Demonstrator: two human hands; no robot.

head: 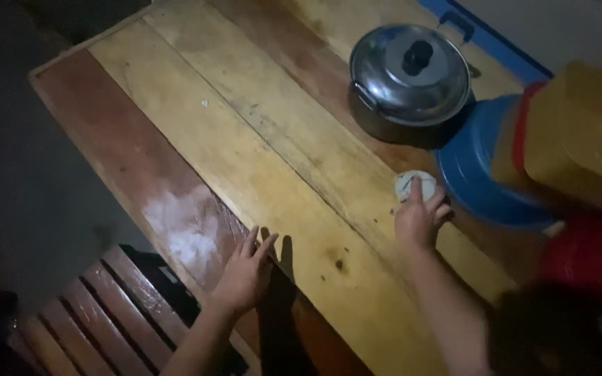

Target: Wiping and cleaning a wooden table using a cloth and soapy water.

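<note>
Beside blue basin [479, 184], right hand [419, 219] touches seemingly white lump [412, 183].

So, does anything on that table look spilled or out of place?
A pale, powdery-looking smear lies on the wooden table near its edge, beside the left hand. It could be a spill or worn finish; the picture is too dim to tell. The lidded pot sits straight.

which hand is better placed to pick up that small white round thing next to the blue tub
Right, most likely. The right hand already rests its fingers on the small white round object beside the blue plastic tub. The left hand lies flat on the wooden plank table, well away from it.
</note>
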